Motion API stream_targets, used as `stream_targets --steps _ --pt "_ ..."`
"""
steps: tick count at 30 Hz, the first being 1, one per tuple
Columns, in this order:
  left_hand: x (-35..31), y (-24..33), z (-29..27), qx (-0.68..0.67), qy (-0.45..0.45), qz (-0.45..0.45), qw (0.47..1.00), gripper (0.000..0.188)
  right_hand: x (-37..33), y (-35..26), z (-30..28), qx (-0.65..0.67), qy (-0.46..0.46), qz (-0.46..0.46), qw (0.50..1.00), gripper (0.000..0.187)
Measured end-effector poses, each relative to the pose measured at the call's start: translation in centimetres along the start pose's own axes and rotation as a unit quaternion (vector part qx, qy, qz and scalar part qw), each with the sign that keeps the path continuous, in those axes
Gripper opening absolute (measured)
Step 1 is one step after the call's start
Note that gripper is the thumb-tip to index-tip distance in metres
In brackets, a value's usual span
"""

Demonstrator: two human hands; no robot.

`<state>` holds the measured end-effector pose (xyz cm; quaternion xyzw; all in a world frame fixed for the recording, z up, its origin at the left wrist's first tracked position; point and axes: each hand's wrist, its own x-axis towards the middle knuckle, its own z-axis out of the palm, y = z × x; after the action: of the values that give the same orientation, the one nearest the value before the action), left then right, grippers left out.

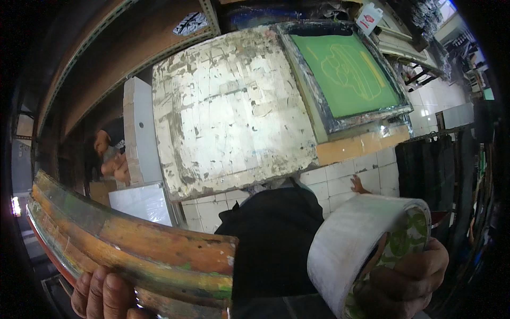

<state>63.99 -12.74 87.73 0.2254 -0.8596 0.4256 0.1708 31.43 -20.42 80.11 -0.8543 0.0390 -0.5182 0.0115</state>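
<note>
A person looks down at both bare hands, each raised in front of the body and holding something. The left hand [106,295], low at the left, has its grip closed around the lower edge of a long wooden bar [138,234]. Its fingers fold over the near side; the thumb is hidden. The bar slants down from left to right, its wood streaked with orange, green and dark paint.

The right hand [406,282], low at the right, grips a wide roll of white tape [350,239], its curled fingers over the rim at the open core. A green leaf-like pattern lines the inside. Bar and roll are apart, with the person's black clothing [271,234] showing between them.

Beyond lies a square white worktop [228,117], scuffed and smeared with grey. Just beside it, to the right, is a dark, paint-crusted frame [366,114] around a green panel [345,69] with a yellowish line drawing. A white plastic jug [368,19] is near the frame's far corner. Brown shelving [93,64] rises at the left, and pale floor tiles [340,183] show below the worktop.
</note>
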Motion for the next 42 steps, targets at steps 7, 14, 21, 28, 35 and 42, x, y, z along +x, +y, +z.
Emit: stream_targets --steps 7,14,21,28,35,42 --pt "-0.4 0.1 -1.7 -0.034 -0.043 -0.015 0.998 0.024 -4.2 4.8 1.3 -0.107 0.127 0.036 0.985 0.035" --pt "-0.3 1.1 2.2 -0.027 -0.111 -0.326 0.938 0.032 -19.5 9.4 15.5 -0.137 -0.211 0.31 0.917 0.055" --pt "-3.7 2.1 12.7 -0.01 0.011 -0.47 0.882 0.041 -25.9 9.2 19.2 -0.138 -0.186 0.32 0.919 0.064" --pt "-1.0 3.9 17.3 -0.01 0.025 -0.552 0.833 0.039 -6.1 6.2 16.1 -0.107 0.116 0.123 0.98 0.059" --pt "0.8 4.2 17.7 -0.054 0.082 -0.497 0.862 0.024 1.1 9.7 18.3 0.056 0.136 0.241 0.959 0.056" --pt "-0.3 4.7 18.5 -0.132 0.102 -0.512 0.842 0.021 1.5 11.6 16.2 0.27 0.0 0.353 0.896 0.034"
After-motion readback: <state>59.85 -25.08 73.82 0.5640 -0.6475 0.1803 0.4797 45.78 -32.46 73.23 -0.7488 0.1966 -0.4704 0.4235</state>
